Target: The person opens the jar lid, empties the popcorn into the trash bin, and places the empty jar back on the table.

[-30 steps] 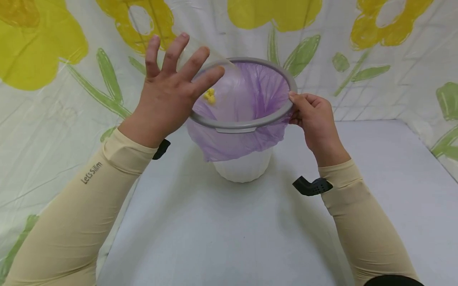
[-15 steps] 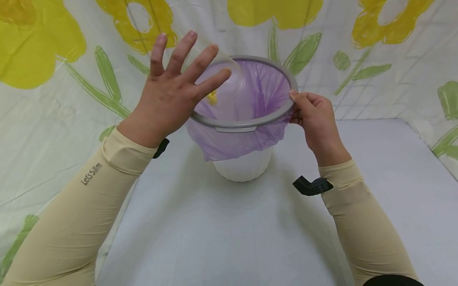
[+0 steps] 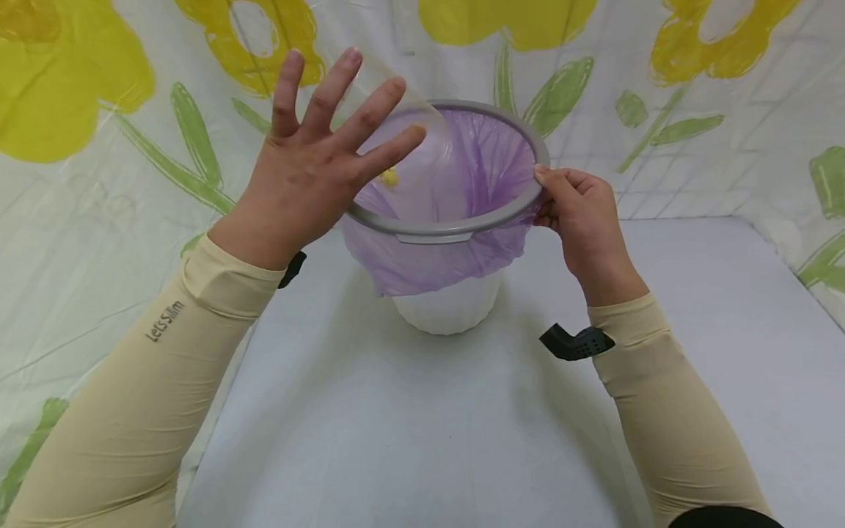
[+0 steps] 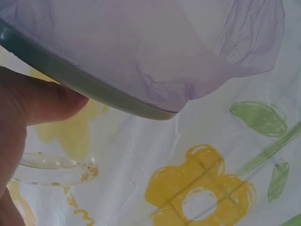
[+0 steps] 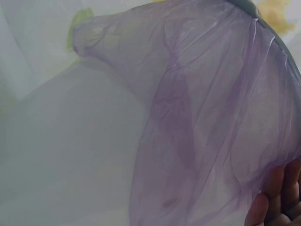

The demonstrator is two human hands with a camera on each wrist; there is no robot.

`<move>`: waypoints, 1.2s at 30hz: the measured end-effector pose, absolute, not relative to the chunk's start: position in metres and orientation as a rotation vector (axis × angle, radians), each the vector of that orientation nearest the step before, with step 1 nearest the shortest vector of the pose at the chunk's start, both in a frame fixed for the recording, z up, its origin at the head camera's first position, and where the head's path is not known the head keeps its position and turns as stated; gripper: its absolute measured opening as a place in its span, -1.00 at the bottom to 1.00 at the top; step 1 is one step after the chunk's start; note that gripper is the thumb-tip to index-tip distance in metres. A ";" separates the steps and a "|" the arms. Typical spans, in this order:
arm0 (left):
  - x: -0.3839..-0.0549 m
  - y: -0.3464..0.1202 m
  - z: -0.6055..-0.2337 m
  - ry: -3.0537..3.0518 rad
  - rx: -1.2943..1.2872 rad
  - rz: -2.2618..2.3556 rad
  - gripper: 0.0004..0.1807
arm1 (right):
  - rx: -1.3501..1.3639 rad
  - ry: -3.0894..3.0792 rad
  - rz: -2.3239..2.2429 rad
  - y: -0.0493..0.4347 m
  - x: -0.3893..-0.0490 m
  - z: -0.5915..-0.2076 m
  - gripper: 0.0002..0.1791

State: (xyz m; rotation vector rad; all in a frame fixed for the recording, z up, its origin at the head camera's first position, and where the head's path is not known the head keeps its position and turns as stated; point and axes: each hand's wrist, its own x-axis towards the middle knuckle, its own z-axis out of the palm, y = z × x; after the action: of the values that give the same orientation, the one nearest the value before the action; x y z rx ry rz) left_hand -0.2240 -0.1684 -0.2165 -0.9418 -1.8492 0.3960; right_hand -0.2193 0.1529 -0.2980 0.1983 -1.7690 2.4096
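Observation:
A white trash bin [image 3: 449, 304] stands on the table, tilted slightly, with a grey ring rim [image 3: 439, 233] and a purple trash bag [image 3: 449, 268] folded over it. My right hand [image 3: 584, 227] pinches the rim and bag at the right side. With fingers spread, my left hand [image 3: 306, 180] holds a clear container [image 3: 412, 117] tipped into the bin's mouth; most of it is see-through or behind the hand. A small yellow lump [image 3: 389, 177] shows near the left fingers, inside the mouth's outline. In the left wrist view, the container's round end [image 4: 56, 169] has brownish bits on it.
The bin stands toward the back of a white-covered table [image 3: 422, 433]. Behind and left hangs a white sheet [image 3: 693, 169] printed with yellow flowers and green leaves. A black wrist mount [image 3: 577, 342] sticks out from the right sleeve.
My left hand first shifted slightly right and then back a little left and up, with the clear container still tipped. Less of the yellow stuff shows now. My right hand stays on the rim.

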 end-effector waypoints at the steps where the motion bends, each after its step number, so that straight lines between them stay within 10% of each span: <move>1: -0.224 -0.168 -0.216 -1.850 -0.943 0.403 -0.27 | 0.199 -1.770 2.410 0.153 -0.219 -0.298 -0.78; 36: -0.215 -0.166 -0.217 -1.932 -0.804 0.268 -0.41 | 0.190 -1.780 2.405 0.148 -0.222 -0.300 -0.78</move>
State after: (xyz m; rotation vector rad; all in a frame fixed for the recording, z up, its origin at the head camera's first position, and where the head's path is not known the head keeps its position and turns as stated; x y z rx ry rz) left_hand -0.2154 -0.1657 -0.2165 -0.8040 -1.9316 0.2681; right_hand -0.2224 0.1479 -0.2999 0.1896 -1.7804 2.4047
